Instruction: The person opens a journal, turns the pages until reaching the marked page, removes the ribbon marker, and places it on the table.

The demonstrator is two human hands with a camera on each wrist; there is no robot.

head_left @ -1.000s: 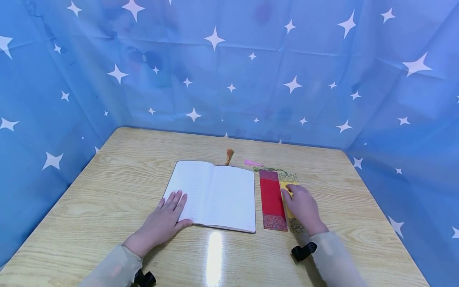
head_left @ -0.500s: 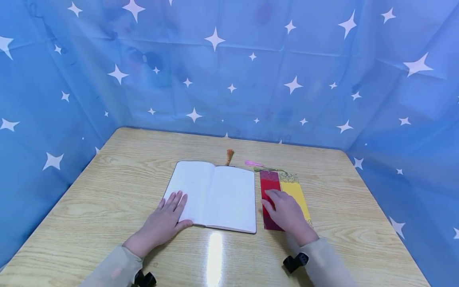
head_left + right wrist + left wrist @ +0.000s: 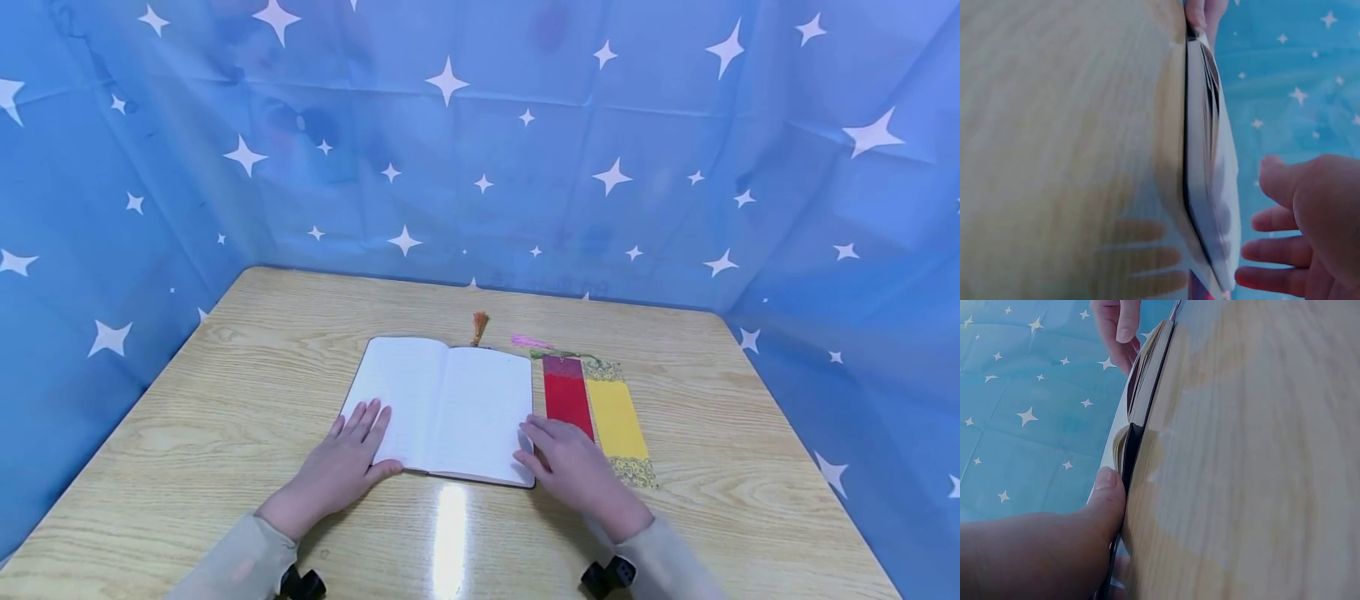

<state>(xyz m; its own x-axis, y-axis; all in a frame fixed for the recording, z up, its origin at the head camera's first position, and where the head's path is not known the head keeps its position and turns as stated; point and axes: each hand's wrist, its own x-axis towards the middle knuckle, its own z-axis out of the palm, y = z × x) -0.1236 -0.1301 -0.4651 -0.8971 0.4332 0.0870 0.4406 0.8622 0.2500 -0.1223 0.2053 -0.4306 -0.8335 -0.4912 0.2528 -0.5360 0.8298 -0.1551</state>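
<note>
An open notebook (image 3: 480, 400) with white pages lies on the table. My left hand (image 3: 337, 467) rests flat on its lower left page, fingers straight and thumb along the bottom edge. Over the notebook's right edge is my right hand (image 3: 573, 467), its fingers loosely bent. In the right wrist view this hand (image 3: 1310, 219) is beside the page stack (image 3: 1200, 137) with a gap between, and nothing in its fingers. A red bookmark (image 3: 567, 404) lies right of the notebook, its lower end hidden by the right hand. Alongside it is a yellow bookmark (image 3: 617, 421) with patterned ends.
An orange-brown tassel (image 3: 480, 327) sticks out past the notebook's top edge. Pink (image 3: 530, 341) and green (image 3: 555, 355) tassels lie above the bookmarks. A blue cloth with white stars (image 3: 450, 167) hangs behind the wooden table (image 3: 262, 358).
My right hand has moved left from the yellow bookmark, across the red one, to the notebook's right edge. The left hand and the notebook have stayed in place.
</note>
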